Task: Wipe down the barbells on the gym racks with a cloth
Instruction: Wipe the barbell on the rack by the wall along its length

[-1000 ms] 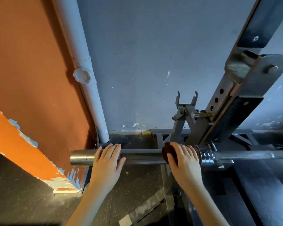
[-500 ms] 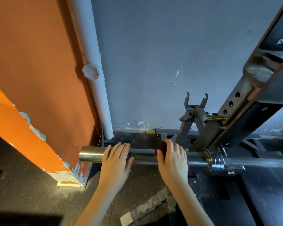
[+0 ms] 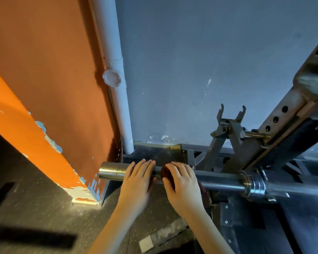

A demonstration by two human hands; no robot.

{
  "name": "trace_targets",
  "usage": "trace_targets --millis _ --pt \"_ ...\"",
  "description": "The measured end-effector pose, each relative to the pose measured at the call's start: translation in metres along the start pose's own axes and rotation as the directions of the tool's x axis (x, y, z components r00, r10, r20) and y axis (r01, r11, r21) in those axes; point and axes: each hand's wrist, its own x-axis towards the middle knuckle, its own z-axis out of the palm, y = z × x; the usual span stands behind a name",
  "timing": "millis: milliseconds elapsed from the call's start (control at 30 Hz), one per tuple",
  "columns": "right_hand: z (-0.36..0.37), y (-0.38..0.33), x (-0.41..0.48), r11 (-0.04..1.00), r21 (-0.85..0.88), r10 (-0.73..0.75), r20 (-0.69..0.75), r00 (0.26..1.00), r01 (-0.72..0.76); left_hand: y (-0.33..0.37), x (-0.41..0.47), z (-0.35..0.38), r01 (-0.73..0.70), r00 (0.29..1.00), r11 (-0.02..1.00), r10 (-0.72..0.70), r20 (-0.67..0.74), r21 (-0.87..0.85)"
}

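Bare hands reached forward, side by side.
Left hand [image 3: 138,180] lay flat, fingers straight; right hand [image 3: 184,186] curled round a dark red wadded cloth [image 3: 166,172].

left hand [image 3: 137,182] and right hand [image 3: 184,186] bare; forearms [image 3: 207,226] bare as far as they show

the barbell sleeve [image 3: 222,179] runs left to right. the left hand [image 3: 138,182] and the right hand [image 3: 184,186], with its cloth [image 3: 166,174], sit side by side on it, nearly touching. to their left, a short bare stretch ends just beside the orange pillar [image 3: 44,107]. to their right, bare sleeve reaches the collar [image 3: 253,184], under the leaning rack upright [image 3: 275,136].
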Motion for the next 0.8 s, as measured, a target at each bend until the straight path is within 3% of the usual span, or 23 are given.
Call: trace_targets --millis 100,200,267,433,500,600,667,800 --pt "-0.016 0.021 -0.004 0.995 -0.042 -0.084 0.03 0.996 0.085 -0.005 0.001 -0.006 -0.04 0.997 0.999 0.039 0.071 0.018" --pt "-0.019 0.036 -0.001 0.988 -0.111 0.095 -0.113 0.989 -0.108 -0.019 0.002 -0.01 0.002 0.999 1.0 -0.002 0.049 0.016" --pt "-0.008 0.02 0.007 0.972 -0.056 0.221 -0.135 0.966 -0.23 -0.028 0.002 -0.015 0.035 0.998 0.999 -0.036 0.055 0.024" --pt "-0.003 -0.007 0.006 0.999 0.029 -0.038 0.071 0.997 0.036 -0.032 0.007 -0.03 0.025 0.989 1.0 -0.026 0.145 0.003" --pt "-0.014 0.008 0.004 1.0 0.018 -0.008 0.097 0.995 0.006 -0.039 0.015 -0.036 0.029 0.98 0.999 -0.033 0.199 0.02" --pt "-0.014 0.017 0.01 0.988 -0.046 0.147 -0.027 0.989 -0.148 -0.048 0.021 -0.041 -0.018 0.958 0.999 0.005 0.286 0.041" --pt "-0.003 0.002 0.017 0.98 -0.001 0.198 0.012 0.98 -0.198 -0.049 0.023 -0.042 -0.04 0.954 0.998 0.021 0.3 0.055" --pt "0.001 -0.011 0.013 1.0 0.016 -0.022 0.063 0.998 0.021 -0.049 0.026 -0.044 -0.054 0.948 0.997 0.032 0.316 0.061"
